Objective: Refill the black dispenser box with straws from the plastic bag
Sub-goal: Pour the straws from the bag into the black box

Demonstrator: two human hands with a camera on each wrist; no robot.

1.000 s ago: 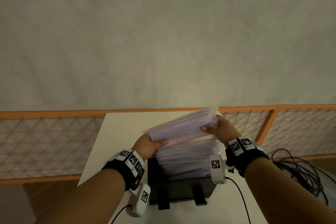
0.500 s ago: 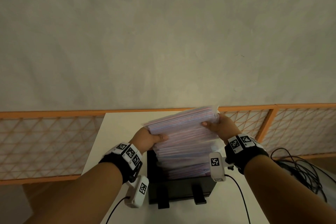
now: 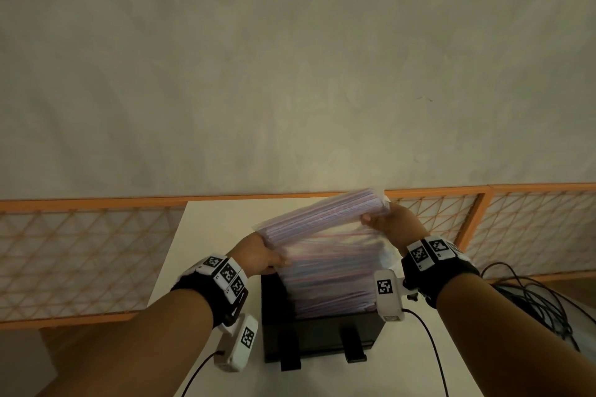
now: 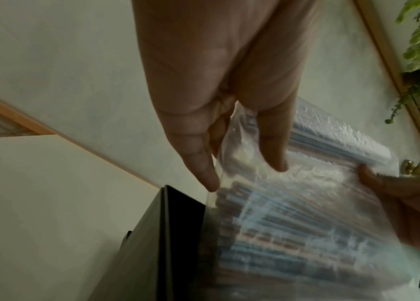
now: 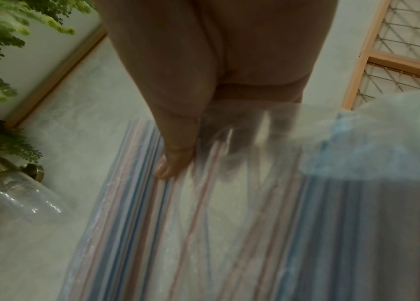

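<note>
Straws (image 3: 329,280) blurred, hiding box (image 3: 319,335) interior; both hands pinch bag (image 3: 322,219) ends.

Orange lattice fence (image 3: 80,255) behind white table (image 3: 206,229); black cables (image 3: 532,296) right.

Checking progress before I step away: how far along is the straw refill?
Done: many straws are piled in the box. In hand: left hand and right hand hold the bag tilted above it. Left: empty the bag's remaining straws, remove it.

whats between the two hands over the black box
The plastic bag of straws spans from left hand to right hand, above the black dispenser box; head view.
</note>
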